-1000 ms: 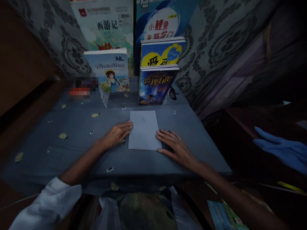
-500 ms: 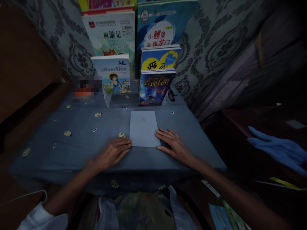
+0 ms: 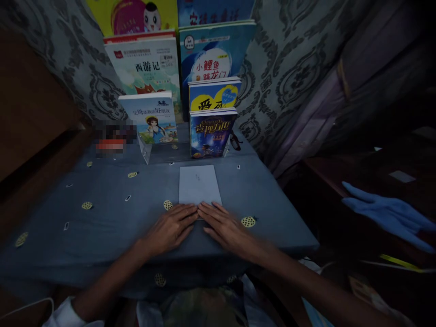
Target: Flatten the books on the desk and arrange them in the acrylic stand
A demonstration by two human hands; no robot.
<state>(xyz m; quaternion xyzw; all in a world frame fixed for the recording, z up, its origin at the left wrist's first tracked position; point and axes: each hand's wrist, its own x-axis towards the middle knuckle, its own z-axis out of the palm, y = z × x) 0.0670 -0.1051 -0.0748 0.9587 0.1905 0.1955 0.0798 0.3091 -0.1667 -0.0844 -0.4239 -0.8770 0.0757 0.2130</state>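
A pale booklet or folded sheet (image 3: pixel 197 184) with a small dark mark on it lies flat on the blue-grey tablecloth (image 3: pixel 112 231). My left hand (image 3: pixel 173 227) rests over its near left edge, fingers stretched out and lying flat. Over the near right edge lies my right hand (image 3: pixel 225 227), its fingers likewise extended and slightly apart. The fingertips of both hands meet close to the middle of the near edge, which they partly hide. Neither hand grips anything.
Behind the sheet, a clear stand (image 3: pixel 145 152) holds several upright books, among them a dark blue book (image 3: pixel 211 136) and a light blue book (image 3: pixel 151 120). Dark glasses (image 3: pixel 235 142) lie beside it. To the right is a blue glove (image 3: pixel 388 213). Patterned cloth (image 3: pixel 289 68) hangs behind.
My right hand has moved left from the sheet's right side to its near edge. My left hand has shifted right, onto the sheet. The view has tilted up slightly.
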